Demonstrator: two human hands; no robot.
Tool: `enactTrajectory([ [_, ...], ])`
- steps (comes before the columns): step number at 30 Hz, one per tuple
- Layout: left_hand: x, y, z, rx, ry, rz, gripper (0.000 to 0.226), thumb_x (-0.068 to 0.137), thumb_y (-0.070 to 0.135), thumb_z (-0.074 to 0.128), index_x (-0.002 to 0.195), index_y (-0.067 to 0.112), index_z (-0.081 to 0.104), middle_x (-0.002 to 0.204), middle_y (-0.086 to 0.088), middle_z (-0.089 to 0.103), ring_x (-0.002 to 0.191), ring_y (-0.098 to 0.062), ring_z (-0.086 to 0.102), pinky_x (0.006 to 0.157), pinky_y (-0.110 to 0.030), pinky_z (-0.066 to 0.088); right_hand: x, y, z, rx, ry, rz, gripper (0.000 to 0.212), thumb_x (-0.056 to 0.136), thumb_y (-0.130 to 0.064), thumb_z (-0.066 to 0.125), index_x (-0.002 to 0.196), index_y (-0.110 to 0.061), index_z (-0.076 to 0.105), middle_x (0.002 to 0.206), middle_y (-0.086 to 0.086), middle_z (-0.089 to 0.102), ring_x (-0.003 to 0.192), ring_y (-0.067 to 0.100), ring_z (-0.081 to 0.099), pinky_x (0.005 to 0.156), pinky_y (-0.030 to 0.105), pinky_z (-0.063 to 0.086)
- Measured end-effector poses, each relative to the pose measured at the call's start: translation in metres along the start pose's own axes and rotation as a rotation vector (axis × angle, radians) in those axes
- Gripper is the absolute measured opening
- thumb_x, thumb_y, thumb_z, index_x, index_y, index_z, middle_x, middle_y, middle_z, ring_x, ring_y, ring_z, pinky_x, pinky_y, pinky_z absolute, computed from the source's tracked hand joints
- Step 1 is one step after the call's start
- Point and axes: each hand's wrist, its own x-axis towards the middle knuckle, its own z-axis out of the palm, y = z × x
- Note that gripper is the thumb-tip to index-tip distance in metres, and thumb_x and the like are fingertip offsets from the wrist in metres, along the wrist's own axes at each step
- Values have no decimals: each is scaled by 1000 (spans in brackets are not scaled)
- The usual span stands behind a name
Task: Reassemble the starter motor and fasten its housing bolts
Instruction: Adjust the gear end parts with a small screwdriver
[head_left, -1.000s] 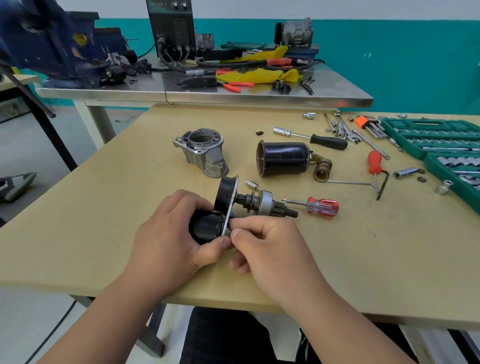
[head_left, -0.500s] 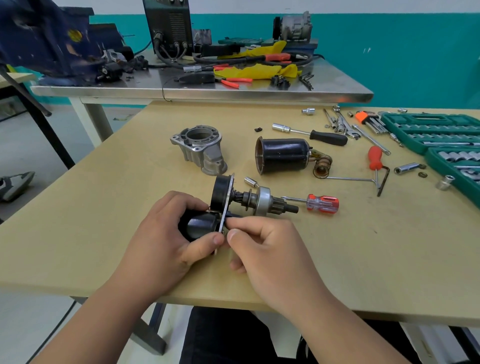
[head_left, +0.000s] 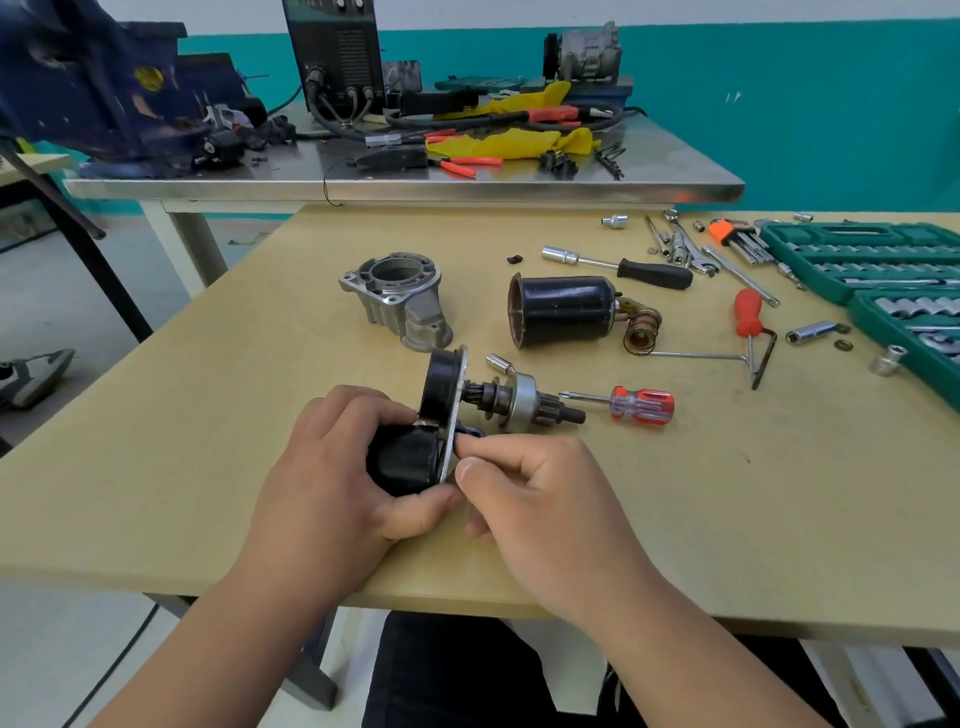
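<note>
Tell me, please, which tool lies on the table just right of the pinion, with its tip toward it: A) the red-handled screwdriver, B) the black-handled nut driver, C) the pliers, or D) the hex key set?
A: the screwdriver with the red handle lies just right of the pinion, its tip pointing at it.

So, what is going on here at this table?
A person is reassembling a starter motor on a tan wooden table. The left-hand grip holds the black motor assembly with a metal plate and geared shaft. The right-hand grip pinches the edge of that plate. The grey cast-metal nose housing and the black cylindrical casing lie apart on the table, not yet fitted.
</note>
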Motion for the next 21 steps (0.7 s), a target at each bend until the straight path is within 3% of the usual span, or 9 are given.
enactTrajectory([
  [3, 1, -3, -2, -45, -42, -18, 65, 54, 67, 61, 98, 19, 63, 97, 12, 54, 95, -7, 48, 80, -5, 34, 5, 0, -4, -18, -14, -12, 34, 87, -23, 55, 73, -50, 71, 63, 1, 67, 62, 21, 62, 61, 36, 52],
  [6, 2, -5, -5, -128, -58, -66, 59, 50, 68, 64, 96, 31, 57, 96, 19, 54, 88, 2, 48, 77, -1, 33, 10, 1, -7, -47, -35, -30, 28, 87, -24, 55, 78, -46, 70, 64, -13, 68, 60, 6, 63, 54, 20, 50],
  [9, 4, -6, -5, -155, -56, -86, 60, 49, 69, 64, 95, 32, 57, 95, 19, 55, 95, 3, 52, 75, -4, 35, 14, 1, -7, -87, -54, -50, 25, 86, -27, 53, 88, -49, 64, 68, -12, 68, 61, 5, 62, 56, 26, 50],
  [12, 6, -6, -6, -141, -70, -71, 61, 49, 69, 64, 95, 29, 58, 95, 18, 55, 95, 4, 52, 75, -4, 35, 15, 2, -7, -93, -57, -59, 27, 87, -27, 53, 83, -50, 65, 70, -14, 68, 62, 5, 62, 57, 28, 51],
  [18, 13, -3, -13, -52, -128, -66, 59, 49, 73, 62, 92, 34, 57, 92, 20, 55, 93, 0, 53, 71, -12, 37, 15, 6, -6, -80, -73, -74, 18, 85, -28, 52, 96, -25, 66, 68, 3, 66, 62, 17, 60, 58, 37, 48],
  [21, 14, -1, -13, 13, -146, -58, 62, 48, 74, 60, 93, 31, 58, 92, 19, 54, 88, -4, 51, 70, -17, 38, 15, 5, -7, -40, -71, -67, 16, 86, -23, 53, 94, -24, 66, 72, 9, 67, 63, 23, 61, 59, 41, 49],
])
